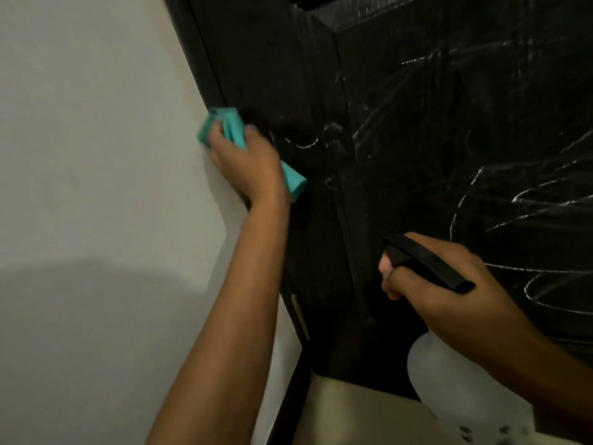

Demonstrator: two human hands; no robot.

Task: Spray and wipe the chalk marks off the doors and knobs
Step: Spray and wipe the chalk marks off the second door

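- Your left hand [247, 165] grips teal cloth [231, 126] vs dark door [449, 139] edge, mid-left.
- Your right hand [449, 284] curls round spray bottle [449, 380], lower right; translucent, contents unclear.
- Chalk marks [529, 200] on right.

The left arm is stretched up and forward, its hand [247, 162] pressed flat with fingers curled over a folded teal cloth [231, 126]. The right hand [449, 284] is held lower, fingers wrapped round the black trigger head [423, 263] of a translucent white plastic spray bottle [449, 383].
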